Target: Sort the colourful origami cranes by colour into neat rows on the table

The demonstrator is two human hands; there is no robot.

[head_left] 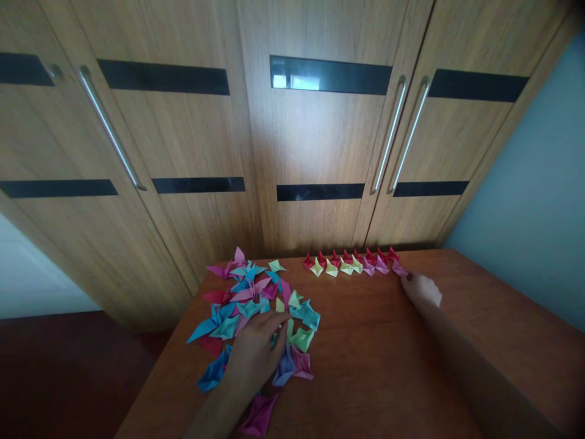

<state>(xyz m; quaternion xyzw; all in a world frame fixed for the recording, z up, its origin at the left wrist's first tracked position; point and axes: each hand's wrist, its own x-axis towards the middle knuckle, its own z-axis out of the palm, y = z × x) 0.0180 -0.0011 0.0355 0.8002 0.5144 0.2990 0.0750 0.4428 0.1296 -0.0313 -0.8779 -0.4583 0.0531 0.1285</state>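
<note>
My right hand [423, 291] reaches to the far side of the wooden table, its fingertips closed on a pink folded-paper piece [398, 267]. That piece is at the right end of a row of small origami pieces, next to a pink one [381, 264]. Behind runs a line of red origami pieces [368, 254]; pale yellow ones [331, 267] are at the left of the front line. My left hand [258, 344] lies over a loose origami pile, thumb and fingers curled together near a green piece [302, 339]. Whatever they pinch is hidden.
The pile holds blue origami [212, 372], pink crane-like shapes [251, 289] and a magenta piece [259, 416] near the front. The wooden table [365, 366] meets a wardrobe [315, 134] with metal handles at the back. A pale blue wall [525, 201] stands right.
</note>
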